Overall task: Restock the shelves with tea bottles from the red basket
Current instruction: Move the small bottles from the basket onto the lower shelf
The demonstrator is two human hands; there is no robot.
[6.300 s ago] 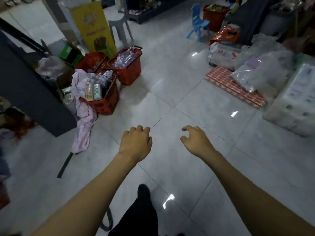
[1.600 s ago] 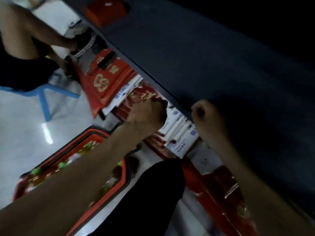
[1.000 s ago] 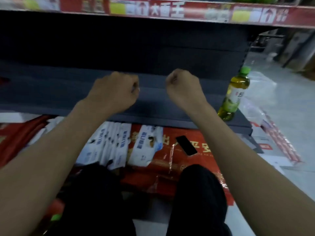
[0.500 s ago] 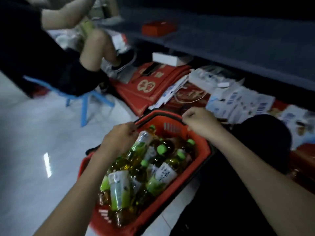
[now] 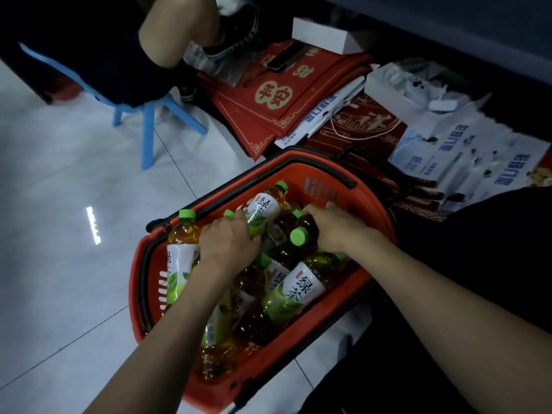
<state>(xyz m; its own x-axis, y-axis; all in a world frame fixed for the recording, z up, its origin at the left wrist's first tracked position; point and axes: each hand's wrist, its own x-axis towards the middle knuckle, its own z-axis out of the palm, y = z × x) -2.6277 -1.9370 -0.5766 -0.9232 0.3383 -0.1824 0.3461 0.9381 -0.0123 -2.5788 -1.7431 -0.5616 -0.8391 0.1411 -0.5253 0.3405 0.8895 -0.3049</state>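
Both hands were down in the red basket (image 5: 322,174), and it looked to me like an early stage. The basket was heaped with tea bottles (image 5: 183,237), and no stocked shelf showed from where I stood. The left hand (image 5: 228,242) had its fingers curled over the lower end of a pale bottle (image 5: 264,209) whose cap pointed away from it. The right hand (image 5: 339,231) was wrapped round the shoulder of a darker bottle (image 5: 298,236), its green cap poking out towards the left hand. White labels read 绿茶, clearest on the labelled bottle (image 5: 298,291) just under the right wrist. Beyond both hands lay red mats (image 5: 274,94) with gold characters, seemingly 平安, and blue-and-white bags (image 5: 466,156) whose print I couldn't read.
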